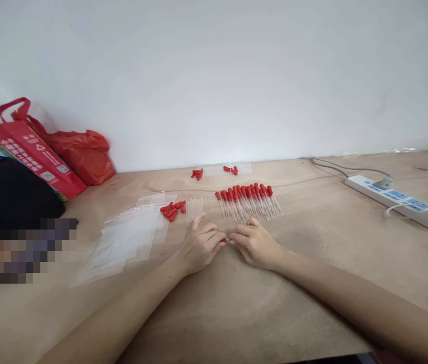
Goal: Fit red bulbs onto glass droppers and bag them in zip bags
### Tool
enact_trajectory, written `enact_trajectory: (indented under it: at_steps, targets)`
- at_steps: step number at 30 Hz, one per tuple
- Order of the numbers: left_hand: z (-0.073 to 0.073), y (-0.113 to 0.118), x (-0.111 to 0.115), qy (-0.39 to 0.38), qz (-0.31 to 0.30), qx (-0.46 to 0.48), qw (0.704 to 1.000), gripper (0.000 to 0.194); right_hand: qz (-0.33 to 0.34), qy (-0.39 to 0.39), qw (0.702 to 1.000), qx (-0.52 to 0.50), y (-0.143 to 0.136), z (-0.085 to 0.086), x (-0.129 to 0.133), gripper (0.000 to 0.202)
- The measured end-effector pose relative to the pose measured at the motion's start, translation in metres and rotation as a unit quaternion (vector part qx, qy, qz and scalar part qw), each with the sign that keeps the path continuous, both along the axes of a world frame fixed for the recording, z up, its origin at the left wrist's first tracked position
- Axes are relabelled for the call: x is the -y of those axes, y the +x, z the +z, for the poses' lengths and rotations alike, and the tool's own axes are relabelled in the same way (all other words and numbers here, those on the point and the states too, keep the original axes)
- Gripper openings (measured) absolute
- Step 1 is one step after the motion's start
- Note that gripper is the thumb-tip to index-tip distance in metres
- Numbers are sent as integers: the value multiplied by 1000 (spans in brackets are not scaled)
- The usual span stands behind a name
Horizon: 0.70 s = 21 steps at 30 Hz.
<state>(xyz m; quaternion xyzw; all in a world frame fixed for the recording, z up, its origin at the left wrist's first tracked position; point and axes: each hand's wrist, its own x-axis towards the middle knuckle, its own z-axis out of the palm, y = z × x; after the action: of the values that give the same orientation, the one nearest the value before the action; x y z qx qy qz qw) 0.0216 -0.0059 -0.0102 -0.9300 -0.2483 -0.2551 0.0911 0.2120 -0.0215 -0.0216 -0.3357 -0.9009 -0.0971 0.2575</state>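
Observation:
My left hand [204,246] is closed on a red rubber bulb [223,240], mostly hidden by the fingers. Facing it, my right hand [254,243] pinches a thin clear tube [228,240], and the tube's end meets the bulb between the two hands. Just beyond lies a row of droppers [249,199], clear tubes topped with red bulbs. Several loose clear tubes [194,210] lie past my left hand. Beside them is a small heap of loose red bulbs [172,210].
Clear zip bags [126,237] overlap on the left. More red bulbs [197,174] and a clear bag [214,170] lie by the wall. A power strip [399,199] with cables is at right. Red bags [85,154] and a black bag [12,194] stand at left.

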Motion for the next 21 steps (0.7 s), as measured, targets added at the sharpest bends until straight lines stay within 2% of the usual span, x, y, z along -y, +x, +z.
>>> enact_trajectory:
  at_steps: [4,6,8,11,13,15,21]
  targets:
    - [8,-8,-6,16,34,-5,999,17,-46,-63,997,29,-5,9,1,19]
    - [11,-17,-12,23,81,9,996,17,-77,-106,991,14,-8,13,-3,18]
    - [12,-30,-20,39,171,28,984,23,-123,-163,978,-41,-12,16,-13,19]
    - [10,-54,-35,53,336,45,939,24,-205,-226,943,-133,-23,20,-35,27]
    - [8,-67,-42,41,396,41,916,21,-247,-228,931,-146,-35,22,-51,27]
    - [6,-75,-46,22,421,33,906,19,-277,-215,929,-122,-49,23,-65,24]
    - [8,-79,-45,-6,422,16,907,16,-334,-203,920,-40,-77,17,-88,22]
